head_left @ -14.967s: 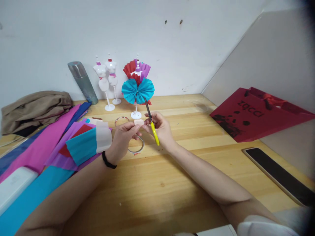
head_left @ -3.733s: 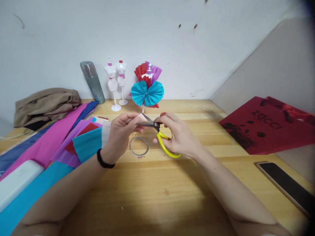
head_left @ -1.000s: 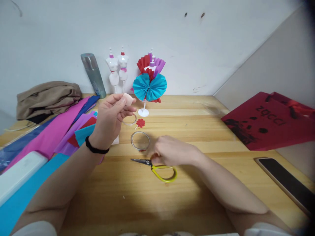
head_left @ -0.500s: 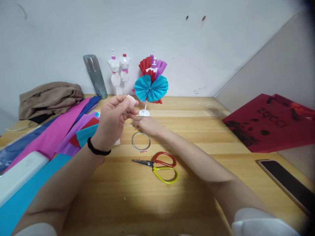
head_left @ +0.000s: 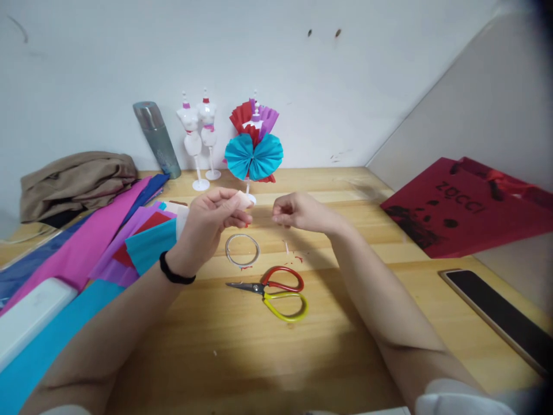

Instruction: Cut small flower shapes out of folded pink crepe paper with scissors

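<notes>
A small pale pink piece of paper (head_left: 244, 200) is pinched between the thumb and fingers of my left hand (head_left: 211, 222), which wears a black wristband. To its right, apart from it, my right hand (head_left: 302, 212) has its fingers curled together; whatever they hold, if anything, cannot be made out. Just below the hands lies a thin roll of tape (head_left: 227, 251). Scissors (head_left: 283, 317) with one red and one yellow handle rest nearer to me. Behind the hands stands a small white dress form with a red and purple pleated paper top and a blue paper bow (head_left: 265, 157).
Two white dress forms (head_left: 192, 144) and a grey flask (head_left: 159, 141) stand by the wall. Coloured paper sheets (head_left: 151, 245), brown cloth (head_left: 82, 181) and a white case (head_left: 37, 317) lie left. A red bag (head_left: 432, 207) and a phone (head_left: 496, 317) are at right.
My right hand has moved right, away from the foot of the decorated dress form. My left hand, still pinching the paper, is slightly lower and further right. The camera view has shifted a little.
</notes>
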